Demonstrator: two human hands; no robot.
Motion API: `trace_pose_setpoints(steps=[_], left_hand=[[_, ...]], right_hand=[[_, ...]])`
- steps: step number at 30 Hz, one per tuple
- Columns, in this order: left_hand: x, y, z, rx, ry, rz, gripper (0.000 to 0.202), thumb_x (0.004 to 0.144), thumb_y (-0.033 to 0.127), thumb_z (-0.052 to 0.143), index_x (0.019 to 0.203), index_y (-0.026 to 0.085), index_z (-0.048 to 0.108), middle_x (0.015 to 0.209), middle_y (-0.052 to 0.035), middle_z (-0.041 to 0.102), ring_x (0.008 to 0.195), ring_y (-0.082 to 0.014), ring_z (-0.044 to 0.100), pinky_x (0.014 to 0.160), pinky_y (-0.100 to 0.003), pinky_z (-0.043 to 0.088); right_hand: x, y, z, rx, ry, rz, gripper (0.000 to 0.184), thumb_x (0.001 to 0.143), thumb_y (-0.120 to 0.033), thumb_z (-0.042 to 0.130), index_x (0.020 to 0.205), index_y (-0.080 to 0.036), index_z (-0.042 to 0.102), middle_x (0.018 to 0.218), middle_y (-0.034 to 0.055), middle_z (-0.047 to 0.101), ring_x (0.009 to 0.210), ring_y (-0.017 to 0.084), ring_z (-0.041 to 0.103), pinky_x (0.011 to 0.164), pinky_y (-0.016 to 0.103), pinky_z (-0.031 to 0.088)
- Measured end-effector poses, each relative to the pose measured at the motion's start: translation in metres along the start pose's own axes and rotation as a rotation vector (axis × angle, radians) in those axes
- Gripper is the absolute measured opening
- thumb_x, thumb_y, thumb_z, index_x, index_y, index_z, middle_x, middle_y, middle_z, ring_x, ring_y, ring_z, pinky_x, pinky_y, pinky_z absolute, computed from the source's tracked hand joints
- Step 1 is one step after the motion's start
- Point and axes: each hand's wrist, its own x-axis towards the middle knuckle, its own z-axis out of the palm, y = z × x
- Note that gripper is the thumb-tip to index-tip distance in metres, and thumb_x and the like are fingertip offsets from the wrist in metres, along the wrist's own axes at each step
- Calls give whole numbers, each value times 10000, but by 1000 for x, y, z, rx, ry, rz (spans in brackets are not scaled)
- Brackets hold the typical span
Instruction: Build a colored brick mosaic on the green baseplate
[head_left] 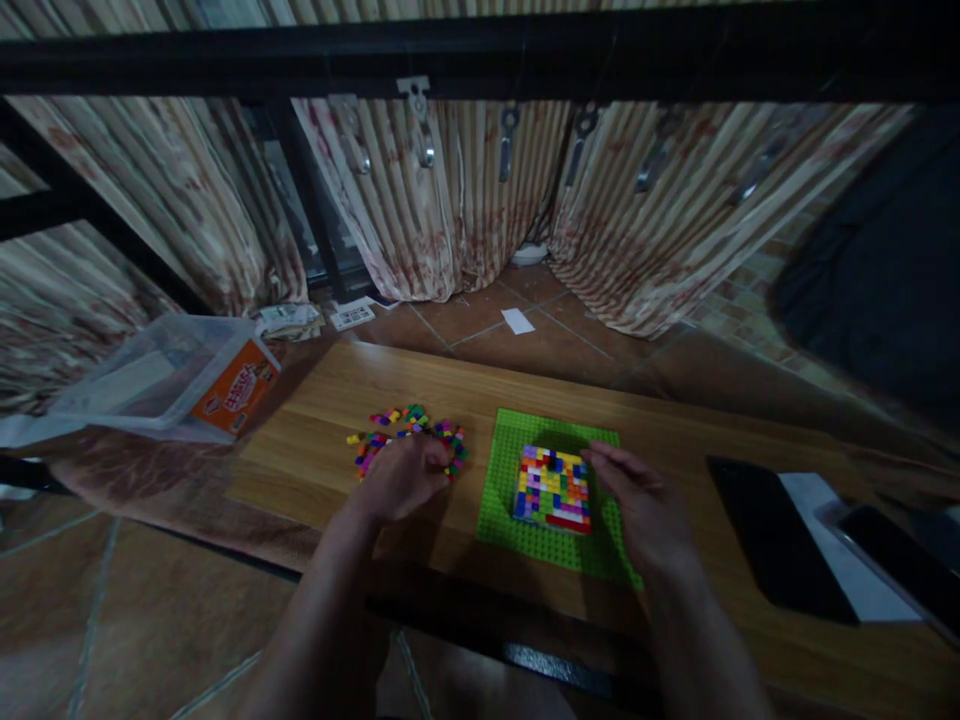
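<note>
My left hand (405, 477) hovers over a loose heap of small coloured toy bricks (371, 440). Its fingers curl in toward the thumb, and whatever lies between the fingertips is hidden. On a green studded baseplate (499, 480) stands a square block built of multicoloured bricks (553, 488), with white, yellow, orange, purple, blue and red studs showing. Beside its far right corner is my right hand (637, 495), fingers stretched toward the block. Whether those fingertips touch it is unclear.
All this is on a long wooden tabletop (427, 375). A clear plastic box (172, 370) with an orange label stands at left. At right lie a black flat object (772, 535), white paper (840, 550) and a phone-like device (900, 560). Striped curtains (457, 200) hang behind.
</note>
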Motion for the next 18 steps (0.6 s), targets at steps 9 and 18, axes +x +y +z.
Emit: trace_pose_setpoints(steps=[9, 18], left_hand=[[-4, 14, -1, 122, 37, 40, 123, 695, 122, 591, 725, 217, 663, 810, -35, 673, 742, -189, 608, 684, -274, 426], [1, 25, -2, -305, 66, 105, 84, 801, 231, 582, 801, 196, 658, 740, 1, 642, 696, -148, 590, 650, -244, 432]], right_hand=[[-1, -2, 4, -37, 2, -27, 292, 610, -402, 800, 840, -228, 751, 873, 45, 757, 813, 220, 681, 736, 369, 538], [-8, -5, 9, -140, 79, -250, 227, 731, -392, 727, 889, -231, 742, 921, 50, 743, 884, 235, 663, 850, 417, 491]])
